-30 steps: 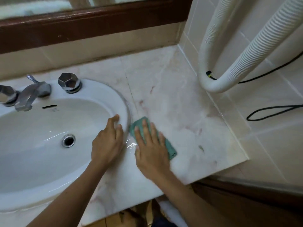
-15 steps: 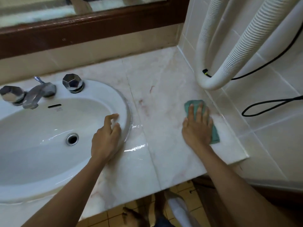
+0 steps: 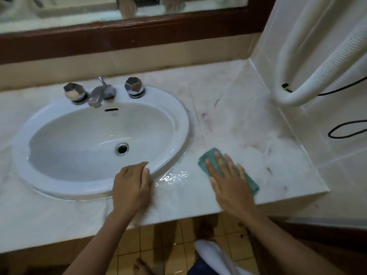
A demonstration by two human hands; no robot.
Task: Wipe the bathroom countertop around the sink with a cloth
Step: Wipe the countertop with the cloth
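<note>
Pale marble bathroom countertop (image 3: 238,120) ran beneath a wood-framed mirror (image 3: 127,8); white oval ceramic sink (image 3: 178,116) sat inset left of centre. Head view: right hand (image 3: 230,183) lay flat, fingers spread, pressing a teal folded cloth (image 3: 210,155) onto the countertop near its front edge, just right of the sink. Left hand (image 3: 131,187), fingers loosely curled and empty, rested on the sink's front rim. Wet sheen (image 3: 172,177) between the hands.

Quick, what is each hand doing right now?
Left hand: open, holding nothing, resting on the sink rim.
Right hand: open and flat, pressing the cloth onto the countertop.
</note>
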